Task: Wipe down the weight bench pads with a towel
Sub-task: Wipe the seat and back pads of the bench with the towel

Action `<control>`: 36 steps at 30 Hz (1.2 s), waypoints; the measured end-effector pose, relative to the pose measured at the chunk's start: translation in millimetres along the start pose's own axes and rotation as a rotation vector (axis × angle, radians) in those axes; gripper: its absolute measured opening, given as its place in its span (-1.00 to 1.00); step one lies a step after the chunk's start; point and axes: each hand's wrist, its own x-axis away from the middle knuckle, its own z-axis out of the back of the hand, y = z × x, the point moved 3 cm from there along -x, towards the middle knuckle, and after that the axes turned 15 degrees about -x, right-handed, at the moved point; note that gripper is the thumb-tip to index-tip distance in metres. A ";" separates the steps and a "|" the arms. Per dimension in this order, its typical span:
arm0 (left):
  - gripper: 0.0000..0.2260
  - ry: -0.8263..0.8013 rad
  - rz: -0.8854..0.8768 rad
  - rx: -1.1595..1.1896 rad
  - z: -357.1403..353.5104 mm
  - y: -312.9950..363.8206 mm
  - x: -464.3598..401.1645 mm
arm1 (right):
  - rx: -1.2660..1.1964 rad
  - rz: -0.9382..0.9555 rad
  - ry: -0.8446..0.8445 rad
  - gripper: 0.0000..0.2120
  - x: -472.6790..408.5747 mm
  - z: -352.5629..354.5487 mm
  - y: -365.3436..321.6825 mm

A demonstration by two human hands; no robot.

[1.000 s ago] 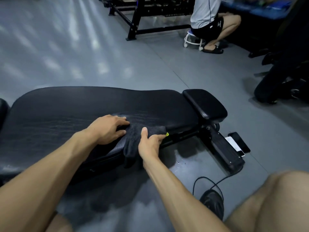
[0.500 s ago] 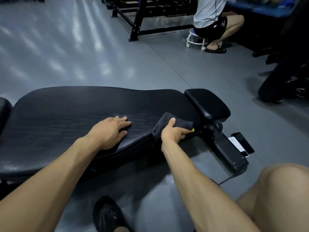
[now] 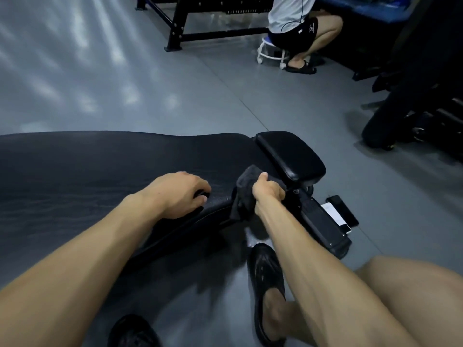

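1. gripping the dark grey bunched cloth towel [image 3: 244,194], your right hand [image 3: 268,192] has its fingers curled round the fabric at the near right end of the long black padded back pad of the weight bench [image 3: 105,166], just beside the gap to the small black padded seat pad [image 3: 292,155].
2. your left hand [image 3: 181,194] holds nothing; it rests on the back pad with fingers loosely bent, bracing you.
3. part of the towel hangs off the pad's edge. if you wipe on with it wadded like this, only a small patch touches the vinyl and you could leave streaks or miss strips.
4. the hanging tail sits near the black metal bench frame and hinge [image 3: 323,226]. dragging across the gap could snag it there.
5. two flat phones, one white and one black [image 3: 342,215], lie on the grey floor right beside the frame's foot. a hard sweep off the seat pad, or a shift of your foot in the black slipper [image 3: 265,271], could knock or step on them.
6. leaning weight on the left hand near the pad's edge could let it slip if the surface is damp; i cannot tell that it is.
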 end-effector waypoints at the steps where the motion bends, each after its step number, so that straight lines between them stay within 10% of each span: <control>1: -0.80 0.004 0.000 -0.007 -0.6 -0.5 -4.2 | 0.059 0.020 0.005 -0.27 -14.1 3.9 -4.9; 9: -0.77 0.051 -0.010 -0.019 5.1 -1.8 -12.7 | 0.263 0.081 -0.290 -0.74 -45.4 59.0 -54.2; 18: -0.73 0.058 -0.089 -0.035 6.4 39.2 -49.0 | 0.561 0.346 -0.302 -0.60 -52.0 164.7 -166.2; 29: -0.29 0.154 -0.035 0.010 -23.3 49.2 -95.5 | 0.471 0.723 -0.186 -0.34 -105.8 89.3 -58.2; 36: -0.47 0.248 -0.080 0.048 -24.6 36.2 -106.5 | 0.724 0.832 -0.141 -0.22 -146.4 60.8 -44.4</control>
